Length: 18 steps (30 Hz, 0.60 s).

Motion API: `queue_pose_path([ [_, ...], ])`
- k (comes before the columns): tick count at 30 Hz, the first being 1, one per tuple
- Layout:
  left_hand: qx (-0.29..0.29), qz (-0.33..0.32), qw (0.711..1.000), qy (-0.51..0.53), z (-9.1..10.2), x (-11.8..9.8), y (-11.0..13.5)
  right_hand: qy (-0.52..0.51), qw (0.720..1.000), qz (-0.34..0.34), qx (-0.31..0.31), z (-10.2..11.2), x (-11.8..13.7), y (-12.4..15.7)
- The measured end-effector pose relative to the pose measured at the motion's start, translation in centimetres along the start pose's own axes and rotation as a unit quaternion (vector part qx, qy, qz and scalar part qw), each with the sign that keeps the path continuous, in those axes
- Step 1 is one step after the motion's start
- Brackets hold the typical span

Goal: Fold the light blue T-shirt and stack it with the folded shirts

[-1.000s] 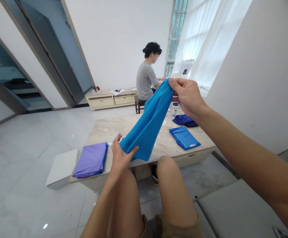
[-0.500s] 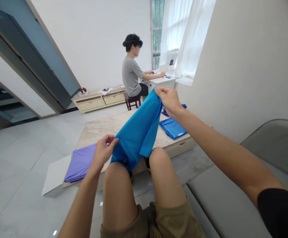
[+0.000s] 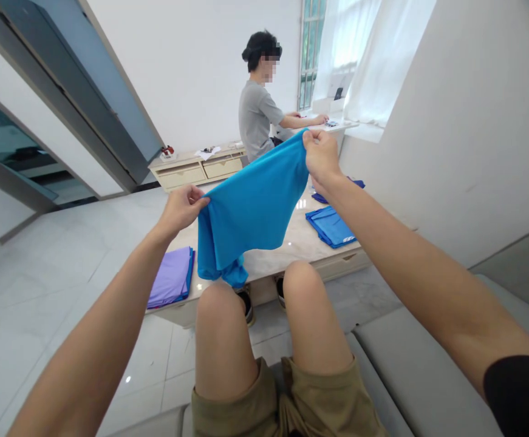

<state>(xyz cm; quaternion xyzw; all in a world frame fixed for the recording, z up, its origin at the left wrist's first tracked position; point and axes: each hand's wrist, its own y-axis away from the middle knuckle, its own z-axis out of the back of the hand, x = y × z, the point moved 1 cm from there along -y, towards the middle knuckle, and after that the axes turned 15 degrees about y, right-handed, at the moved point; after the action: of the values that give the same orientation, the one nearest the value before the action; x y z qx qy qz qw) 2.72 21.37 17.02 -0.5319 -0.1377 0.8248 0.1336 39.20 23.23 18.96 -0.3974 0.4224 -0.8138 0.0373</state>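
Note:
A bright blue piece of fabric (image 3: 255,203), whose garment kind I cannot make out, hangs stretched between my two hands above the low table. My left hand (image 3: 183,209) pinches its left upper corner between thumb and fingers. Higher up, my right hand (image 3: 322,156) grips the opposite corner. The cloth's lower left end bunches and dangles just beyond my left knee. On the table's left end lies a stack of folded cloths with a purple one (image 3: 170,276) on top. Folded blue cloths (image 3: 331,227) lie at its right, partly behind my right forearm.
The low table (image 3: 268,262) stands just past my knees. Behind it a person in a grey shirt (image 3: 255,115) sits at a white desk (image 3: 312,116). A low drawer cabinet (image 3: 182,176) runs along the back wall. A grey sofa (image 3: 410,352) is under me.
My left hand has risen and moved left, drawing the blue cloth wider and more level. My right hand is slightly higher and farther right. The view has shifted too.

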Motion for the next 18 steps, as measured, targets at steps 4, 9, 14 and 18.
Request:
queue_pose_path([
  [4,0.101,0.128,0.975,0.152,-1.8,3.1,1.1,-0.061,0.996,-0.056,0.026,-2.2,1.6,2.8],
  [9,0.156,0.081,0.966,0.192,-4.4,4.0,4.1,-0.145,0.98,-0.036,0.132,-5.1,6.0,5.7],
  [14,0.157,0.04,0.974,0.156,-5.8,4.9,5.7,-0.145,0.976,-0.034,0.156,-6.0,9.4,5.2],
  [18,0.223,0.087,0.953,0.189,-5.4,7.0,6.1,-0.192,0.974,-0.003,0.117,-1.6,11.5,2.4],
])
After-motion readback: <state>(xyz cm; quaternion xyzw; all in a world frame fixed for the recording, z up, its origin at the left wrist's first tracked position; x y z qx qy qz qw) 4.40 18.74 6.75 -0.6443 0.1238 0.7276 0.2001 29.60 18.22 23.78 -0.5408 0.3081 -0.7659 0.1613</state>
